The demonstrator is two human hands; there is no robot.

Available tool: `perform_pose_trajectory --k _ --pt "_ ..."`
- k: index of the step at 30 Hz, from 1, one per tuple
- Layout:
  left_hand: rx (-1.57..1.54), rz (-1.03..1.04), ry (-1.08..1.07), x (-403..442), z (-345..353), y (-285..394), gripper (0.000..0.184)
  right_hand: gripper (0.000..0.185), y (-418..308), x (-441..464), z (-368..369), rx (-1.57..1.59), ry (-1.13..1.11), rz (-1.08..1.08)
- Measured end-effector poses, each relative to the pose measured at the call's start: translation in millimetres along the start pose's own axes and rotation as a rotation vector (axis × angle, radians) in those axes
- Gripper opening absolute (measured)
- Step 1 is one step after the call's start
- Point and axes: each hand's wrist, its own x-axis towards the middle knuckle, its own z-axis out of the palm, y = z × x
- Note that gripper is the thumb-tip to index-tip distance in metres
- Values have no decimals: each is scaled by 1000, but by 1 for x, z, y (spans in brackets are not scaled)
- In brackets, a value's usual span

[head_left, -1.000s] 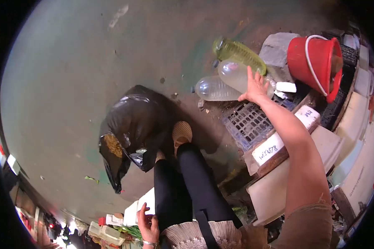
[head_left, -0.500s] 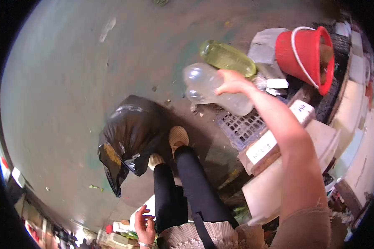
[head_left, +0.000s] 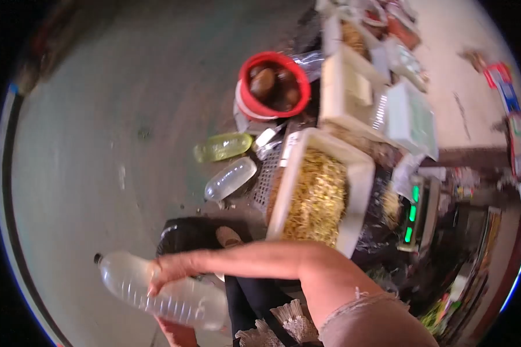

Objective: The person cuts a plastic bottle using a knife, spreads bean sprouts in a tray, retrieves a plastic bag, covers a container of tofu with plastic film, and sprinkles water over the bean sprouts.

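Note:
A large clear plastic bottle (head_left: 185, 305) with a dark cap lies tilted across the lower left of the head view. My right hand (head_left: 167, 270) is closed around its middle, gripping from above. Below the bottle, part of my left hand (head_left: 178, 334) shows; its fingers are hidden behind the bottle, and whether they touch it I cannot tell. Another clear bottle (head_left: 231, 179) rests on the floor beside a yellow-green bottle (head_left: 224, 147). Partly behind my right forearm sits the black plastic bag (head_left: 182, 232), near my feet.
A red bucket (head_left: 244, 95) holding brown rounded items stands past the bottles. To the right is a white tub (head_left: 362, 191) of yellowish sprouts, with more white tubs (head_left: 336, 87) behind it. A scale with green lit digits (head_left: 412, 214) stands farther right. A plastic grate (head_left: 264, 179) lies beside the tub.
My right hand has lifted a clear bottle from the floor group and brought it left, close to my body. The left hand is now under the bottle. The view has swung right.

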Motion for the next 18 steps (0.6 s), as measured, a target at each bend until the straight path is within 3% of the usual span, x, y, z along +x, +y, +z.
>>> perform_pose_trajectory --k 2,4,8,10,12,13,14,16,18 --pt "-37 -196 -112 -30 -34 28 71 75 -27 -36 50 -157 129 -165" --pt "70 -267 -155 -48 -58 42 76 86 -28 -65 96 -434 449 -242" --pt "286 -400 -198 -83 5 80 82 77 -55 -146 165 -534 660 -91" --pt "300 -412 -300 -87 -14 77 84 79 -41 -169 186 -518 770 -275" --pt "286 -365 -573 -89 -15 73 85 85 -38 -204 210 -869 1126 -454" --pt "212 -532 -534 -87 -17 75 82 90 -44 -220 225 -752 1016 -410" --pt "220 -593 -530 -85 -17 73 82 90 -41 -233 235 -749 1060 -428" --pt "307 -592 -583 -93 16 66 82 94 -40 -262 254 -1008 1381 -587" --pt "378 -595 -647 -100 44 58 81 87 -34 -298 283 -999 1440 -613"
